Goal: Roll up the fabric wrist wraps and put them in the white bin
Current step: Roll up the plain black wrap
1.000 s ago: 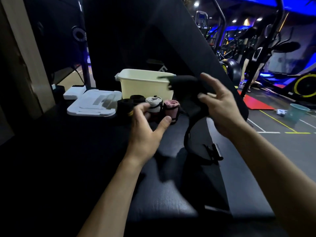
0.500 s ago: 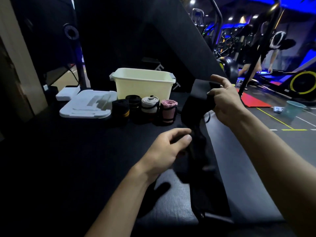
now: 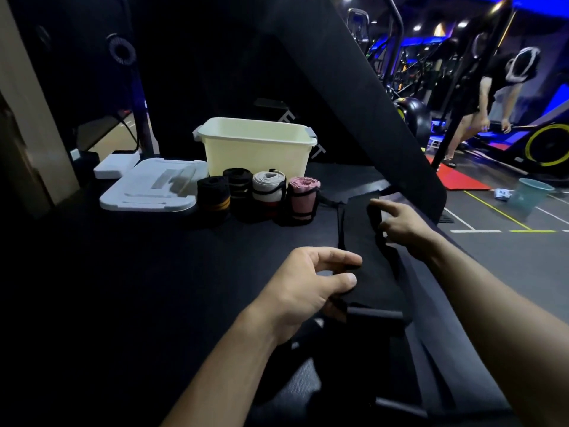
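Observation:
A black fabric wrist wrap (image 3: 366,241) lies stretched out flat on the black padded surface, its far end near the rolled wraps. My left hand (image 3: 311,285) pinches its near end between thumb and fingers. My right hand (image 3: 400,224) grips the wrap's right edge farther back. Several rolled wraps stand in a row in front of the white bin (image 3: 255,149): a black one with a yellow stripe (image 3: 213,195), a black one (image 3: 237,186), a grey-white one (image 3: 268,192) and a pink one (image 3: 301,195).
The bin's white lid (image 3: 154,189) lies left of the rolls, with a small white box (image 3: 115,167) behind it. A slanted black panel (image 3: 369,97) rises behind the bin. The surface's right edge drops to the gym floor, where a person bends over at far right.
The wrap hung in the air from my raised right hand; now both hands have lowered it and spread it flat on the surface. My left hand has taken hold of its near end.

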`<state>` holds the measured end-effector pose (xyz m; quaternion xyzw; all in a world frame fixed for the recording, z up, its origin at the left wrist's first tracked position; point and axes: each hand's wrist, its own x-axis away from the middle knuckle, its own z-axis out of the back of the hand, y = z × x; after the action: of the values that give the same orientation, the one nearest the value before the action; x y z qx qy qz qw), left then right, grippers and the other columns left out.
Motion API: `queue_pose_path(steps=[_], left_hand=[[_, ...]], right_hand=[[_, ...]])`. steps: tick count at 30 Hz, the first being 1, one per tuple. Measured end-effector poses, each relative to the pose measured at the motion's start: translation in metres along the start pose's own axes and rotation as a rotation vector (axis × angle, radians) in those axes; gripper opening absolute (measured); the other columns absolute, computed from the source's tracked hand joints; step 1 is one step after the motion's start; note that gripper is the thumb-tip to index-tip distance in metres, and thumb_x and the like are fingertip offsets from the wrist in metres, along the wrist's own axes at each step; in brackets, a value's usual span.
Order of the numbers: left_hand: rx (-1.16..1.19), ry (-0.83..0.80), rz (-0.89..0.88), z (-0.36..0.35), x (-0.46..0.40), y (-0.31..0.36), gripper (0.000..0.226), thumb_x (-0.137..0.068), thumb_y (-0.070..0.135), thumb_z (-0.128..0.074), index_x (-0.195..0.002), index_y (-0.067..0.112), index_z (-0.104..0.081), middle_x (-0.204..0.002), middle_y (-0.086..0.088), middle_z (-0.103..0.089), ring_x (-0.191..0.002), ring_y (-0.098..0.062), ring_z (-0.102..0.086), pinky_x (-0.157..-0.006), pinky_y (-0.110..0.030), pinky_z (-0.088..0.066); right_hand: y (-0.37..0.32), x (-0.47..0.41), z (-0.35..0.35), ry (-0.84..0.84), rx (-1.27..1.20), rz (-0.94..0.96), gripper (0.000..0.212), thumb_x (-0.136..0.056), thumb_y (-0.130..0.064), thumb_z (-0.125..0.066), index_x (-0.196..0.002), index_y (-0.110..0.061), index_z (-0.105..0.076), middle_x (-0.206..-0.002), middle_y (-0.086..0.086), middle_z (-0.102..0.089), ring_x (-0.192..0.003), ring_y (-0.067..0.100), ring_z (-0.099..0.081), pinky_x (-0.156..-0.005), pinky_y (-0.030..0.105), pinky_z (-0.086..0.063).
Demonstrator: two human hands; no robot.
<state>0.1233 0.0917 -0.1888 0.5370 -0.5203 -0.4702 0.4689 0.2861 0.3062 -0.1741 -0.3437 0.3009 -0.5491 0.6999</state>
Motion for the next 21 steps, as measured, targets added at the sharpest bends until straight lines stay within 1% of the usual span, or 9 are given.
queue_pose_path(steps=[4, 6, 8, 11, 13, 15, 16, 18, 21], left_hand=[[-0.033, -0.033, 0.037, -0.005, 0.002, -0.002, 0.028, -0.094, -0.005, -0.066, -0.119, 0.004, -0.071, -0.105, -0.009, -0.067, -0.058, -0.004, -0.061, -0.047, -0.019, -0.052], [-0.066, -0.078, 0.085, -0.009, 0.004, -0.003, 0.032, -0.094, -0.005, -0.065, -0.125, 0.004, -0.067, -0.121, -0.014, -0.065, -0.055, -0.010, -0.065, -0.051, -0.021, -0.055], [-0.122, -0.129, 0.125, -0.010, 0.006, -0.004, 0.037, -0.095, -0.004, -0.064, -0.131, 0.006, -0.063, -0.132, -0.012, -0.060, -0.051, -0.014, -0.067, -0.051, -0.019, -0.054], [-0.199, -0.143, 0.147, -0.009, 0.005, -0.007, 0.040, -0.095, -0.001, -0.064, -0.133, 0.012, -0.063, -0.132, -0.006, -0.061, -0.054, -0.018, -0.069, -0.055, -0.022, -0.056], [-0.229, -0.143, 0.149, -0.007, 0.004, -0.009, 0.040, -0.096, -0.001, -0.064, -0.133, 0.013, -0.064, -0.133, -0.005, -0.061, -0.055, -0.019, -0.069, -0.058, -0.024, -0.058], [-0.239, -0.140, 0.137, -0.007, 0.005, -0.009, 0.040, -0.096, -0.003, -0.063, -0.133, 0.011, -0.064, -0.133, -0.007, -0.061, -0.053, -0.016, -0.067, -0.056, -0.022, -0.056], [-0.243, -0.140, 0.126, -0.007, 0.005, -0.009, 0.039, -0.096, -0.005, -0.062, -0.133, 0.009, -0.064, -0.132, -0.008, -0.061, -0.054, -0.013, -0.067, -0.055, -0.022, -0.056], [-0.272, -0.151, 0.094, -0.008, 0.007, -0.009, 0.039, -0.095, -0.005, -0.064, -0.132, 0.008, -0.064, -0.131, -0.007, -0.062, -0.060, -0.009, -0.067, -0.057, -0.024, -0.059], [-0.351, -0.174, 0.048, -0.010, 0.013, -0.008, 0.038, -0.094, 0.000, -0.069, -0.129, 0.012, -0.065, -0.132, -0.001, -0.063, -0.061, -0.014, -0.068, -0.059, -0.026, -0.059]], right_hand=[[-0.001, -0.013, -0.005, -0.059, 0.174, 0.036, 0.068, -0.087, 0.013, -0.041, -0.145, -0.019, -0.053, -0.123, 0.011, -0.063, -0.069, 0.016, -0.059, -0.050, 0.017, -0.045], [0.002, -0.017, -0.008, -0.067, 0.277, 0.037, 0.066, -0.087, 0.011, -0.040, -0.146, -0.016, -0.053, -0.130, 0.010, -0.062, -0.077, 0.017, -0.062, -0.050, 0.012, -0.042], [0.001, -0.022, -0.011, -0.078, 0.344, 0.040, 0.062, -0.088, 0.009, -0.039, -0.144, -0.011, -0.054, -0.121, 0.008, -0.064, -0.071, 0.012, -0.055, -0.049, 0.011, -0.039], [-0.006, -0.023, -0.012, -0.161, 0.447, 0.016, 0.055, -0.090, 0.004, -0.045, -0.141, -0.011, -0.056, -0.098, 0.001, -0.066, -0.066, 0.008, -0.047, -0.052, 0.013, -0.038], [-0.008, -0.018, -0.013, -0.150, 0.545, 0.012, 0.053, -0.090, -0.004, -0.052, -0.140, -0.019, -0.058, -0.113, 0.006, -0.064, -0.089, 0.020, -0.059, -0.072, 0.018, -0.051], [-0.007, -0.009, -0.012, -0.053, 0.623, 0.031, 0.045, -0.088, -0.016, -0.062, -0.131, -0.028, -0.063, -0.133, 0.012, -0.054, -0.118, 0.033, -0.054, -0.100, 0.038, -0.049], [-0.006, -0.004, -0.010, -0.015, 0.613, 0.076, 0.036, -0.086, -0.022, -0.069, -0.120, -0.029, -0.068, -0.129, 0.011, -0.056, -0.116, 0.032, -0.055, -0.098, 0.038, -0.048], [-0.010, 0.015, -0.005, -0.033, 0.517, 0.185, 0.013, -0.083, -0.027, -0.078, -0.094, -0.025, -0.071, -0.102, 0.006, -0.069, -0.090, 0.020, -0.063, -0.073, 0.027, -0.049], [-0.019, 0.064, 0.002, -0.167, 0.408, 0.270, 0.017, -0.080, -0.035, -0.081, -0.076, -0.024, -0.068, -0.069, -0.006, -0.063, -0.064, 0.009, -0.055, -0.057, 0.024, -0.042]])
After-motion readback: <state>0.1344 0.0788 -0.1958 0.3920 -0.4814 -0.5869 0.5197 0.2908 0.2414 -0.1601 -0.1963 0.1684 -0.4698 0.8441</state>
